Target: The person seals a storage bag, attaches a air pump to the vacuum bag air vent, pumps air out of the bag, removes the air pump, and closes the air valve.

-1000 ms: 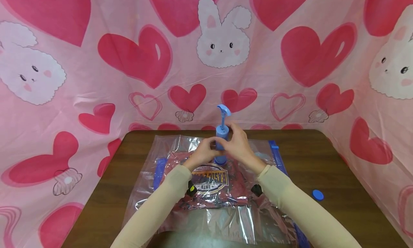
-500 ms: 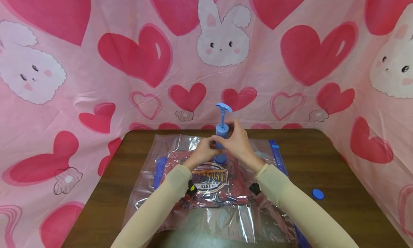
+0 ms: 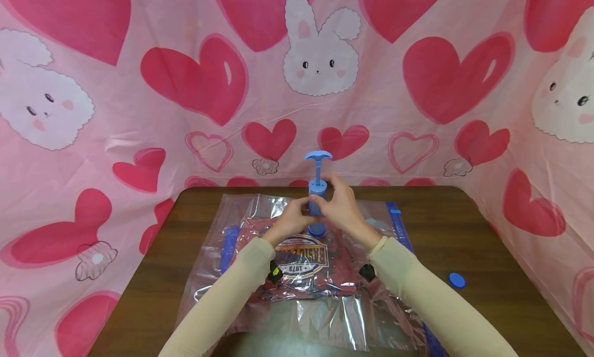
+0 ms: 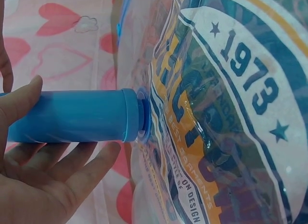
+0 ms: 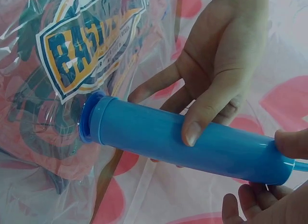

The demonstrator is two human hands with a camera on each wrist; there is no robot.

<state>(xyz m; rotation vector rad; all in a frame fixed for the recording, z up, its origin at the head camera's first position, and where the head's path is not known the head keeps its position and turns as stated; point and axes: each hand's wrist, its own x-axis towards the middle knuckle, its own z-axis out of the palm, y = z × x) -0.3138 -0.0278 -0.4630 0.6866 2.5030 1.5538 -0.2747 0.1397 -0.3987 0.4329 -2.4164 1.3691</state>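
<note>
A blue hand pump (image 3: 317,189) stands upright on the round blue valve (image 3: 317,232) of a clear vacuum storage bag (image 3: 320,315). Its T-shaped handle (image 3: 318,155) is raised on a thin rod above the barrel. My left hand (image 3: 291,218) grips the lower barrel, thumb on one side and fingers on the other, as the left wrist view confirms. Higher up, my right hand (image 3: 342,205) holds the barrel near its top end; only part of that hand (image 5: 284,200) shows in the right wrist view. Inside the bag lies a folded red garment (image 3: 301,259) with a printed "1973" badge.
A round blue cap (image 3: 457,280) lies on the brown wooden table (image 3: 473,228) to the right. Blue zip strips (image 3: 401,228) run along the bag's right edge. Pink cloth with hearts and rabbits (image 3: 320,52) hangs behind the table and at both sides.
The pump's handle has turned about its upright axis, now showing its full width, and its top has shifted slightly left. Both hands keep hold of the barrel in nearly the same place.
</note>
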